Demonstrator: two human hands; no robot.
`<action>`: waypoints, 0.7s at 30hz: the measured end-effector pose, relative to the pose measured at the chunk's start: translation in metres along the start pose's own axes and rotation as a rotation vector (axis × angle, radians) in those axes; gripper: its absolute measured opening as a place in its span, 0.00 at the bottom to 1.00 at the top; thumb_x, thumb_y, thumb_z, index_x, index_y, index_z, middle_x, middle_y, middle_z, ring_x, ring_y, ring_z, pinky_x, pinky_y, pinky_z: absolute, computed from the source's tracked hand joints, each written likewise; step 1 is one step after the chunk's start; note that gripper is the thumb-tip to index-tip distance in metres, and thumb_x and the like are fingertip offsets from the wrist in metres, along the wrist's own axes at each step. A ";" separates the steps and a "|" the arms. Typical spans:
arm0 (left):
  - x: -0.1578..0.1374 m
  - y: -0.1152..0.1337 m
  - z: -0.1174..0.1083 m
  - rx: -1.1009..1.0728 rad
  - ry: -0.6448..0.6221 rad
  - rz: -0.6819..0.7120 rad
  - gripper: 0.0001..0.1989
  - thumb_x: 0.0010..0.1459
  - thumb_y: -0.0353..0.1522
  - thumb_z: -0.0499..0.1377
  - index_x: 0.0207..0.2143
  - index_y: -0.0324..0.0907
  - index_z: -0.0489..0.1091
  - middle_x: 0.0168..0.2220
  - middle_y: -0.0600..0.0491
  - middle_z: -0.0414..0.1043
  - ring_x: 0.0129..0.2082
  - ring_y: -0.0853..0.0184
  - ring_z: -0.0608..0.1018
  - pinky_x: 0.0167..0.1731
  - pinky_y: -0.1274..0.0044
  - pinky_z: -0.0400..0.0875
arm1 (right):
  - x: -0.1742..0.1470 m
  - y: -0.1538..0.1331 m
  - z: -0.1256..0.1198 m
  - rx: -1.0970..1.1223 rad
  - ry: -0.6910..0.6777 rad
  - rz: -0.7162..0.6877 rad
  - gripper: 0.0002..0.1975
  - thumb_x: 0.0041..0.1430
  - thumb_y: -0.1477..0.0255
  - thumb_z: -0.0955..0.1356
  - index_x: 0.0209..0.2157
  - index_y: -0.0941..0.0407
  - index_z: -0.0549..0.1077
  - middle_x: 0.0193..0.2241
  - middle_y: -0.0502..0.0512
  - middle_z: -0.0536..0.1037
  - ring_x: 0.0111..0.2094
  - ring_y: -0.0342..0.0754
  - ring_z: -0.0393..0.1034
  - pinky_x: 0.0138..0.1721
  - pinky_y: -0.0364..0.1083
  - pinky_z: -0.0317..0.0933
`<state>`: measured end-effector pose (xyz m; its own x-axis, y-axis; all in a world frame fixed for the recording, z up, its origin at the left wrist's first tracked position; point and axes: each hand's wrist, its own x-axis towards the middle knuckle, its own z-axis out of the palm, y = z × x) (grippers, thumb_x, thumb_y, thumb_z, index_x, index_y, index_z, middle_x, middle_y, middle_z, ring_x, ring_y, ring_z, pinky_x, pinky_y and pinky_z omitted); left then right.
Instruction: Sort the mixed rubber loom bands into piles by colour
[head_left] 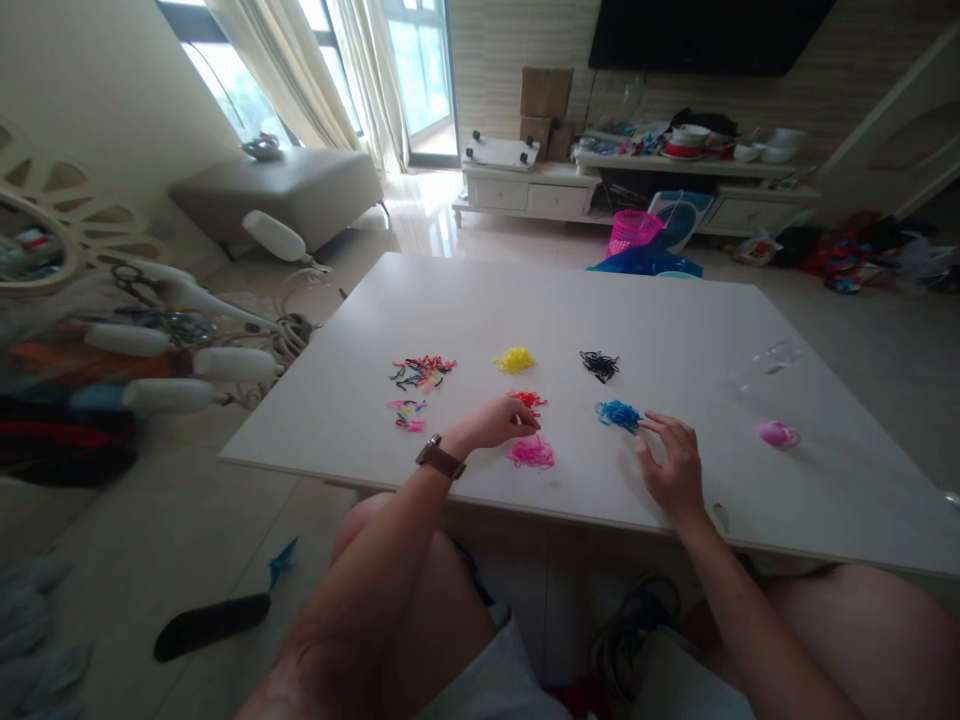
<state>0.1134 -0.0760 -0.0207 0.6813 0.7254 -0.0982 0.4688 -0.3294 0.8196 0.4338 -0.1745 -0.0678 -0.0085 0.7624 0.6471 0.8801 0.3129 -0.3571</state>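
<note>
Small thin bands lie sorted by colour in loose piles on the white table. My left hand [495, 422], a brown-strapped watch [440, 457] at its wrist, is between the red pile [529, 401] and the pink pile [531, 453]. Its fingers are drawn together, and anything in them is too small to make out. My right hand [673, 465] has its fingers apart, their tips at the right edge of the blue pile [618, 414]. Farther back are a yellow pile [515, 360] and a black pile [599, 365].
Mixed-colour pieces form a larger heap [424, 372] and a smaller heap [409, 415] on the left. A purple rounded object [778, 434] and a clear object [777, 357] are at right on the table [450, 300]. A lamp with white shades [274, 236] stands beside the left edge.
</note>
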 end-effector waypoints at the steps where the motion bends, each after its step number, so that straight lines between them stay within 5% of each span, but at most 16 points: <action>1: -0.001 -0.003 -0.006 -0.003 0.036 -0.017 0.11 0.57 0.32 0.61 0.38 0.39 0.82 0.35 0.49 0.81 0.32 0.66 0.76 0.33 0.76 0.67 | 0.000 0.000 0.000 -0.003 0.003 -0.002 0.09 0.63 0.70 0.67 0.44 0.54 0.74 0.48 0.61 0.77 0.52 0.58 0.70 0.56 0.60 0.61; 3: -0.006 -0.013 -0.025 0.015 0.154 -0.077 0.10 0.57 0.33 0.61 0.36 0.38 0.81 0.33 0.49 0.80 0.31 0.66 0.76 0.33 0.76 0.67 | 0.000 0.000 0.000 -0.009 0.011 -0.002 0.08 0.63 0.70 0.67 0.44 0.54 0.74 0.47 0.61 0.78 0.51 0.58 0.70 0.56 0.60 0.61; 10: -0.039 -0.082 -0.095 0.139 0.893 -0.584 0.15 0.51 0.30 0.65 0.42 0.36 0.80 0.36 0.46 0.80 0.33 0.65 0.77 0.32 0.77 0.67 | 0.000 0.000 0.000 -0.013 0.019 -0.008 0.08 0.63 0.70 0.67 0.43 0.54 0.74 0.46 0.61 0.78 0.49 0.58 0.70 0.54 0.60 0.62; 14: -0.045 -0.100 -0.094 0.143 0.869 -0.665 0.16 0.48 0.27 0.65 0.42 0.36 0.80 0.36 0.46 0.80 0.34 0.64 0.78 0.31 0.78 0.66 | 0.000 0.001 0.000 -0.012 0.021 -0.020 0.08 0.63 0.70 0.67 0.43 0.54 0.74 0.46 0.61 0.78 0.49 0.58 0.71 0.54 0.59 0.62; 21: -0.037 -0.102 -0.090 0.023 0.938 -0.652 0.05 0.48 0.26 0.65 0.31 0.37 0.79 0.30 0.46 0.80 0.32 0.64 0.78 0.31 0.77 0.66 | -0.001 0.002 0.002 -0.021 0.023 -0.017 0.07 0.63 0.70 0.67 0.41 0.54 0.74 0.44 0.60 0.78 0.48 0.57 0.70 0.53 0.58 0.62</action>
<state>-0.0103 -0.0153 -0.0503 -0.3791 0.9248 -0.0332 0.5957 0.2714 0.7560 0.4349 -0.1737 -0.0704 -0.0130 0.7436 0.6685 0.8898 0.3136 -0.3315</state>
